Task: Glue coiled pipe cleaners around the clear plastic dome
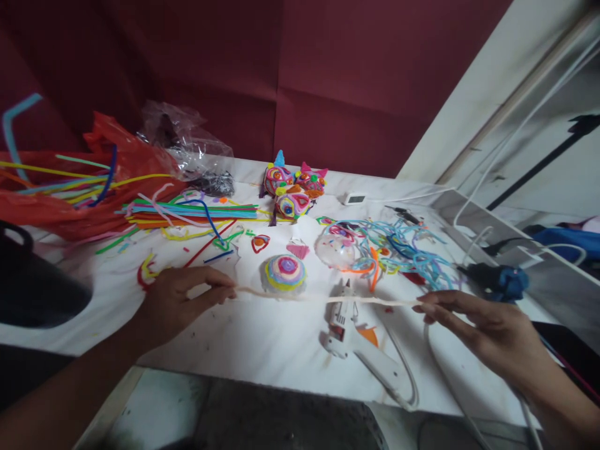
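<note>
- Dark red backdrop (pixel 347 75) behind a white table (pixel 225 350); I view it all from the head camera.
- I see the left hand (pixel 180 290) with thumb and fingers pinched on one end of a pale strip (pixel 309 298).
- Right hand (pixel 487 325): fingertips clamped on the strip's other end.
- Strip is stretched nearly straight between both hands, crossing the view over the glue gun (pixel 344 325) and along the near edge of the striped dome (pixel 285 274); I can't tell if it touches either.
- Glue gun lies on its side, nozzle pointing away, cord by its handle.
- Beyond, right of the dome: clear dome (pixel 334 253), then tangled blue strips (pixel 412 250).
- Farther back: three decorated balls (pixel 293 203) grouped together, small display (pixel 355 199) to their right.
- Left: colored sticks (pixel 197 214) beside a red bag (pixel 110 134); black mug (pixel 37 287) nearer, partly cut off.
</note>
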Motion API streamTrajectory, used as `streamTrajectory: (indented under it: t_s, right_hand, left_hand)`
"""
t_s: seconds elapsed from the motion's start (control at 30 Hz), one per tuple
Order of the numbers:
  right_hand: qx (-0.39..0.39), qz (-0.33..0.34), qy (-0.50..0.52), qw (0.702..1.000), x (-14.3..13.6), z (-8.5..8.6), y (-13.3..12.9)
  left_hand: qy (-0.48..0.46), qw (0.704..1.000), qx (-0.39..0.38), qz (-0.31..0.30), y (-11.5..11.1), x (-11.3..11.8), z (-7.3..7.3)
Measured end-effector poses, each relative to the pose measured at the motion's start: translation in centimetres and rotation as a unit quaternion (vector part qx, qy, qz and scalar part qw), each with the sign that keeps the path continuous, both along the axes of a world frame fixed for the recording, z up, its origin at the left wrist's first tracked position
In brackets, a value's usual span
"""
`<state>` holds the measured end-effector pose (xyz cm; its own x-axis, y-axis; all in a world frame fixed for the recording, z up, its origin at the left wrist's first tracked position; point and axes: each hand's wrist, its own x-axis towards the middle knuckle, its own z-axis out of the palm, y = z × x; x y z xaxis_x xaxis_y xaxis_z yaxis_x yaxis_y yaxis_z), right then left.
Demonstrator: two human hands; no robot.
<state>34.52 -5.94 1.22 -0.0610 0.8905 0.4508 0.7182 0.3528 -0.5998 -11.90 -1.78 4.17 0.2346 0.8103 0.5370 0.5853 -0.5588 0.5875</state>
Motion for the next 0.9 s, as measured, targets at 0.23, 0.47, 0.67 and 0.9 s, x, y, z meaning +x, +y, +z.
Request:
streamTrajectory:
  t_s: [0.23, 0.47, 0.67, 0.9]
  right_hand:
    - [-0.022, -0.045, 0.017, 0.999, 2.1, -0.5, -2.6]
    - [-0.002, -0.024, -0.013, 1.000, 3.9, -3.0, -4.4]
    - [0.001, 0.003, -0.033, 0.999, 4.6, -3.2, -5.6]
    - [-0.028, -0.104, -0.027, 0.994, 6.2, -0.6, -6.8]
  left_hand:
    - [0.060, 0.996, 0.044, 0.051, -0.9, 3.0, 0.3]
    - [0.081, 0.993, 0.082, 0.026, -1.8, 4.8, 0.4]
    - [0.102, 0.988, 0.117, -0.009, -2.8, 6.4, 1.2]
    - [0.083, 0.989, 0.098, 0.075, -1.1, 8.1, 1.6]
